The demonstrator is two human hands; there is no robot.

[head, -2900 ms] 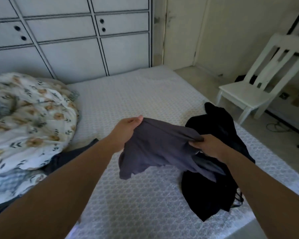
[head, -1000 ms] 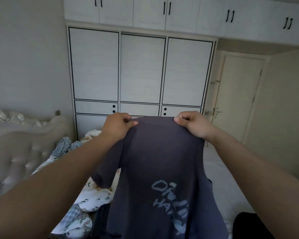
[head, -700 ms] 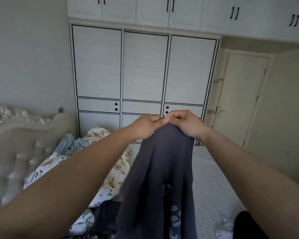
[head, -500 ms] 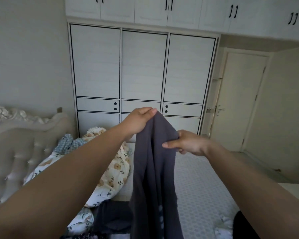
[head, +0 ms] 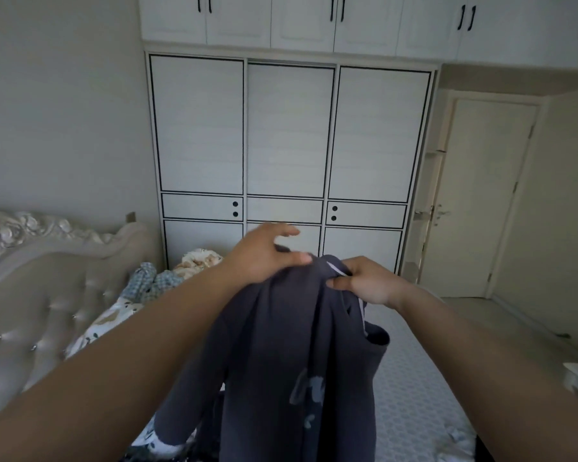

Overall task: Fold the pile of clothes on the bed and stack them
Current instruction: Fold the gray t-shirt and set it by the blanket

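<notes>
At far left curves a tufted, glossy headboard (head: 30,295), with a crumpled floral duvet (head: 121,315) beside it. The left hand (head: 264,255) rests on the top of the soft dark-grey T-shirt (head: 291,345), fingers spread loose. The right hand (head: 367,281) pinches its collar, so it hangs bunched above the quilted mattress (head: 414,395).

Two bare forearms enter the frame, one from 7 o'clock and one from 5 o'clock, uncovered from the lower edge to the wrists, with no sleeve, cuff, watch or bracelet in view. The left hand (head: 264,253) and right hand (head: 369,283) are gloveless and carry no visible rings; short, unpainted nails show on the left hand's fingers (head: 302,258).
</notes>
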